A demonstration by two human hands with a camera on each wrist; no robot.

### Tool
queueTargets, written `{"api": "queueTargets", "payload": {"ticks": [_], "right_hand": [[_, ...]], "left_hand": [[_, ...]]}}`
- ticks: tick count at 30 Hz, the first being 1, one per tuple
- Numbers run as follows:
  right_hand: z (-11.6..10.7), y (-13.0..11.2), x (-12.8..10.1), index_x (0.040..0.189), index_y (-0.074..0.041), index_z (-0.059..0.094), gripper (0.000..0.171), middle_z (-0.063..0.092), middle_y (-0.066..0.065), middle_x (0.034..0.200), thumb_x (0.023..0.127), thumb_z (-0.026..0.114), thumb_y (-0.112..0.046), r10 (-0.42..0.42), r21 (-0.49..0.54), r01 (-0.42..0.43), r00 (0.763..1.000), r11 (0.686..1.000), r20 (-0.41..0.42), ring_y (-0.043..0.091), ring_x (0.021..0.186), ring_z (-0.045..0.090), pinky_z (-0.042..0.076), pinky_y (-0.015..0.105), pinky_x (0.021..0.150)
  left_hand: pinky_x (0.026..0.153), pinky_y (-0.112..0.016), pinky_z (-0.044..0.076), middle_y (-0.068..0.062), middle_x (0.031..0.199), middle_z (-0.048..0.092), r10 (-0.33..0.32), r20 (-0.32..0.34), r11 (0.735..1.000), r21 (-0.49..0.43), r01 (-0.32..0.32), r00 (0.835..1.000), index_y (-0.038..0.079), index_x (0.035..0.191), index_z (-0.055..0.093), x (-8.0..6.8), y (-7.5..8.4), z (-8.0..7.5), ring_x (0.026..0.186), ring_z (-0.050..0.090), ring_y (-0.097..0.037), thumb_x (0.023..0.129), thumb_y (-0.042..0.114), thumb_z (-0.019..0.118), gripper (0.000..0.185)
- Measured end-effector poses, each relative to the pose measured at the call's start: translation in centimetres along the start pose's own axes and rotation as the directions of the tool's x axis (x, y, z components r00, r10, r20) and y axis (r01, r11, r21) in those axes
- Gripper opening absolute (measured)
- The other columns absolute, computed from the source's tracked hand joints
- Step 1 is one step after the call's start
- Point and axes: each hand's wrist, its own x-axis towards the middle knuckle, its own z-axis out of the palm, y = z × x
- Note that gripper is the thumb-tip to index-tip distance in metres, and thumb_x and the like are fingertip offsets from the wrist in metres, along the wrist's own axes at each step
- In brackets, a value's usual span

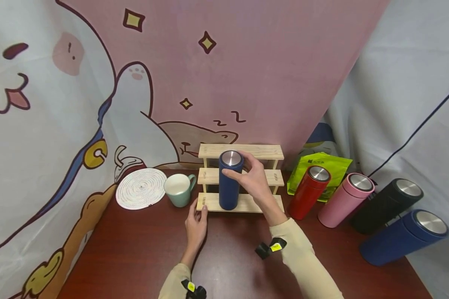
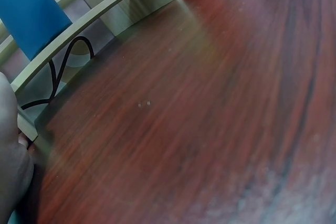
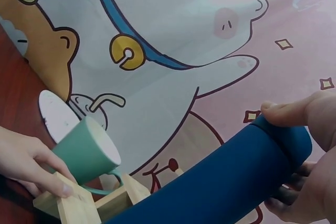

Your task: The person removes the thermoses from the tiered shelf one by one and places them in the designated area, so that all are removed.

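A blue thermos [image 1: 229, 191] with a steel-topped lid stands upright on the lowest step of a three-tier wooden rack [image 1: 256, 204]. My right hand [image 1: 255, 179] grips it around the lid end, thumb on the near side; in the right wrist view the thumb lies across the lid and the fingertips show behind. My left hand [image 1: 196, 223] holds the left end of the rack's bottom step, thumb on top. In the left wrist view only the edge of that hand [image 2: 13, 156] shows, beside the rack's front corner.
A green mug [image 1: 178, 198] stands just left of the rack, beside a round woven mat [image 1: 141, 189]. To the right are red [image 1: 309, 193], pink [image 1: 345, 201], black [image 1: 385, 207] and blue [image 1: 402, 238] thermoses. A green packet [image 1: 336, 164] sits behind them. A dark cable [image 2: 68, 56] runs under the rack.
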Motion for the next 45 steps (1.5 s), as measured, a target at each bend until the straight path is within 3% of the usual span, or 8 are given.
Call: {"api": "queueTargets", "payload": {"ticks": [6, 13, 21, 34, 39, 42, 45], "right_hand": [[-0.5, 0.2, -0.4, 0.142, -0.012, 0.056, 0.073, 0.065, 0.011, 0.135, 0.079, 0.089, -0.027, 0.005, -0.037, -0.006, 1.000, 0.999, -0.030, 0.030, 0.128, 0.059, 0.045, 0.054, 0.111], [-1.8, 0.2, -1.3, 0.140, -0.015, 0.058, 0.071, 0.067, 0.008, 0.133, 0.079, 0.088, -0.033, -0.002, -0.090, -0.004, 0.998, 0.996, -0.060, 0.028, 0.127, 0.060, 0.046, 0.049, 0.111], [-3.4, -0.1, -2.5, 0.142, -0.015, 0.056, 0.072, 0.065, 0.009, 0.136, 0.081, 0.086, -0.036, -0.028, -0.134, 0.018, 0.997, 0.991, -0.070, 0.030, 0.130, 0.058, 0.047, 0.054, 0.109], [-5.6, 0.1, -3.9, 0.141, -0.013, 0.057, 0.066, 0.063, 0.010, 0.137, 0.084, 0.085, -0.031, -0.061, -0.149, 0.047, 0.994, 0.988, -0.090, 0.031, 0.129, 0.057, 0.046, 0.055, 0.109], [-6.6, 0.0, -4.7, 0.141, -0.015, 0.057, 0.066, 0.064, 0.009, 0.134, 0.084, 0.085, -0.033, -0.049, -0.162, 0.032, 0.994, 0.986, -0.100, 0.028, 0.123, 0.060, 0.057, 0.034, 0.093], [-7.1, 0.0, -5.1, 0.142, -0.016, 0.057, 0.066, 0.066, 0.008, 0.131, 0.085, 0.084, -0.034, -0.049, -0.175, 0.030, 0.993, 0.984, -0.109, 0.024, 0.118, 0.062, 0.055, 0.020, 0.081], [-7.5, 0.1, -5.3, 0.141, -0.016, 0.057, 0.066, 0.067, 0.007, 0.129, 0.084, 0.084, -0.034, -0.058, -0.187, 0.036, 0.991, 0.982, -0.119, 0.021, 0.114, 0.062, 0.054, 0.019, 0.082]], "left_hand": [[0.100, -0.047, 0.053, -0.018, 0.139, 0.062, -0.007, -0.012, 1.000, -0.005, 0.007, 1.000, 0.007, 0.145, 0.054, -0.1, -0.3, -0.1, 0.123, 0.063, -0.027, 0.100, 0.020, 0.066, 0.048], [0.099, -0.047, 0.055, -0.017, 0.138, 0.063, 0.009, 0.002, 1.000, -0.003, -0.009, 1.000, 0.010, 0.144, 0.055, -0.3, -0.4, 0.0, 0.120, 0.064, -0.027, 0.100, 0.022, 0.066, 0.047], [0.098, -0.047, 0.055, -0.017, 0.139, 0.063, 0.015, 0.000, 1.000, -0.008, -0.015, 1.000, 0.010, 0.144, 0.055, -0.4, -0.4, 0.1, 0.121, 0.064, -0.026, 0.101, 0.021, 0.065, 0.046], [0.098, -0.045, 0.055, -0.018, 0.138, 0.063, 0.025, -0.011, 0.999, -0.024, -0.025, 1.000, 0.008, 0.144, 0.056, -0.2, -0.2, 0.2, 0.120, 0.065, -0.028, 0.100, 0.017, 0.066, 0.046], [0.097, -0.045, 0.055, -0.019, 0.137, 0.063, 0.043, -0.014, 0.999, -0.017, -0.044, 0.999, 0.007, 0.143, 0.056, -0.2, -0.2, 0.3, 0.118, 0.065, -0.030, 0.100, 0.017, 0.066, 0.045], [0.097, -0.046, 0.056, -0.019, 0.137, 0.064, 0.048, -0.016, 0.999, -0.022, -0.048, 0.999, 0.008, 0.143, 0.056, -0.2, -0.2, 0.2, 0.117, 0.066, -0.030, 0.100, 0.017, 0.066, 0.045], [0.096, -0.045, 0.056, -0.018, 0.136, 0.064, 0.052, -0.017, 0.998, -0.030, -0.053, 0.998, 0.008, 0.142, 0.057, -0.2, -0.2, 0.2, 0.116, 0.066, -0.030, 0.100, 0.017, 0.066, 0.045]]}}
